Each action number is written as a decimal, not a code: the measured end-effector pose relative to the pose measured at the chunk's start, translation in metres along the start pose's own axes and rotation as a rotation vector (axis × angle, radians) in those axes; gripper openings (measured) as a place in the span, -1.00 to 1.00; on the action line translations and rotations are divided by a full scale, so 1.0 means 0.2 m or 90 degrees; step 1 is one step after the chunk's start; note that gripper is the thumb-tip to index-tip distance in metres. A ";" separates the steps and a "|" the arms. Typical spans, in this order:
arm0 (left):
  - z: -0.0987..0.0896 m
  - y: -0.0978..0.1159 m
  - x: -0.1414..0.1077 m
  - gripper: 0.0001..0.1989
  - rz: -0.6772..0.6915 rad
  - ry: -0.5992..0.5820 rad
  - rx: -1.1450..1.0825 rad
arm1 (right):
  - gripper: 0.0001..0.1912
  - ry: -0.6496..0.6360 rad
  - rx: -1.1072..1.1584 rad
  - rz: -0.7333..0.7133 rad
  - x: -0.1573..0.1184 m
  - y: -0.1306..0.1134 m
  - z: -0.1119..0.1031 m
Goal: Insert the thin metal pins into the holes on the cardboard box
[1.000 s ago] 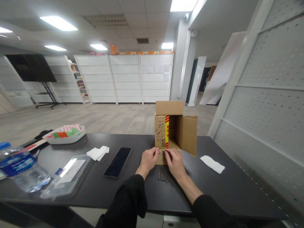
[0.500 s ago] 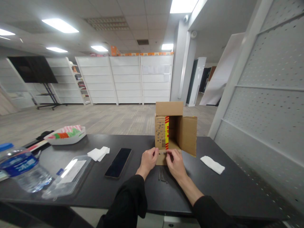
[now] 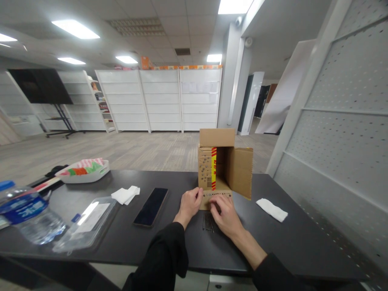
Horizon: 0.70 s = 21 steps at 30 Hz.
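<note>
Left hand is pinched narrow on the left edge of the box's lower flap, likely to keep it steady. Right hand is half curled at the flap's front, gap between thumb and index; can't tell if it holds anything small. Flap hangs between the two hands, row of dark dots along its top; too small to say whether holes or heads. Cardboard box sits just beyond the hands, open side toward the person, presumably so the flap is in reach of both. Thin dark nails or screws lie on the table just nearer than the flap, between the wrists, probably for a short reach. Phone well left, folded tissue well right.
</note>
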<state>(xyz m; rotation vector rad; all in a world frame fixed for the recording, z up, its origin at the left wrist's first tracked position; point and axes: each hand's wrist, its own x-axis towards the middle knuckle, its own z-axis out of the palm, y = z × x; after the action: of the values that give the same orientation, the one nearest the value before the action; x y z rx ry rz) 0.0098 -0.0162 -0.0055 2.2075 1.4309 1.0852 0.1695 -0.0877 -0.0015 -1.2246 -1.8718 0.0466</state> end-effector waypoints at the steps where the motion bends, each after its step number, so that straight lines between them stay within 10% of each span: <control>1: 0.00 0.00 0.00 -0.54 -0.001 -0.001 -0.001 | -0.84 -0.022 0.004 -0.003 -0.01 -0.01 -0.01; 21: 0.00 0.00 0.00 -0.53 0.000 0.002 0.009 | -0.70 -0.247 0.012 -0.029 -0.10 -0.12 -0.06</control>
<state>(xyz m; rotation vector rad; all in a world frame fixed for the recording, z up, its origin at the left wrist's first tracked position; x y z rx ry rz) 0.0100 -0.0167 -0.0048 2.2158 1.4446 1.0826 0.1631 -0.1200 0.0039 -1.2229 -2.2246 0.2947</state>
